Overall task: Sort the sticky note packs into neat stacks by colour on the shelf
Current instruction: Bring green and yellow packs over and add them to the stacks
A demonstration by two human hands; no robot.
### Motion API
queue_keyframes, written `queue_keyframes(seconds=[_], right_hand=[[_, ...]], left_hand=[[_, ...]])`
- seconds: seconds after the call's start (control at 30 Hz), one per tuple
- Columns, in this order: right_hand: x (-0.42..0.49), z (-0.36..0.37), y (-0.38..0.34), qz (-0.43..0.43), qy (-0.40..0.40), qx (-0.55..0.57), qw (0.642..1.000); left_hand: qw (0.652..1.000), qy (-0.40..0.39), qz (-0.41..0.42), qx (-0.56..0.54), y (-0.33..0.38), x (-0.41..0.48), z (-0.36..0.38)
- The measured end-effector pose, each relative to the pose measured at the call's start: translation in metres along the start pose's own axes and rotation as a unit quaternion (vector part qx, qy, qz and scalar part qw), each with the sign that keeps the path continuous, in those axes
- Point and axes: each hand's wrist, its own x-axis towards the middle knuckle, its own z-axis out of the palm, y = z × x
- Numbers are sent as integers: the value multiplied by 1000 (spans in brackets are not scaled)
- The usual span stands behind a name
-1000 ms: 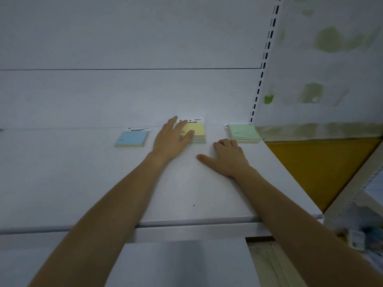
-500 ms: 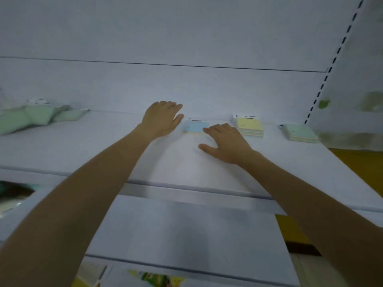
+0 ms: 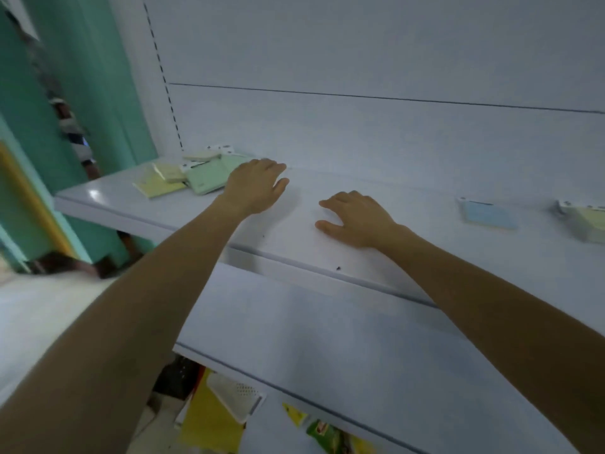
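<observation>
A loose heap of sticky note packs lies at the left end of the white shelf (image 3: pixel 327 253): a green pack (image 3: pixel 207 179), a yellow pack (image 3: pixel 157 186) and paler ones behind. My left hand (image 3: pixel 255 185) hovers palm down just right of the green pack, fingers apart, holding nothing. My right hand (image 3: pixel 355 216) rests flat on the shelf's middle, empty. Far right lie a blue pack (image 3: pixel 489 215) and a yellow stack (image 3: pixel 586 221), cut off by the frame edge.
A lower white shelf (image 3: pixel 327 348) juts out beneath my arms. Below it are yellow and green packaged goods (image 3: pixel 212 421). A slotted upright (image 3: pixel 163 77) and teal wall (image 3: pixel 82 93) bound the shelf's left end.
The view has swung left. Both hands have moved left along the shelf, away from the blue and yellow stacks; my left hand now reaches the unsorted heap.
</observation>
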Motion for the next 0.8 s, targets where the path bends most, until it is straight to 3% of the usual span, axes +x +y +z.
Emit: queue_keyframes(seconds=[0.27, 0.6, 0.8], right_hand=[[128, 22, -23, 7, -9, 40, 999], [229, 47, -25, 184, 6, 150, 971], [243, 54, -38, 226, 3, 196, 954]], left_hand=[[994, -38, -104, 15, -114, 23, 19], [992, -92, -84, 21, -151, 81, 37], [992, -97, -68, -34, -158, 106, 43]])
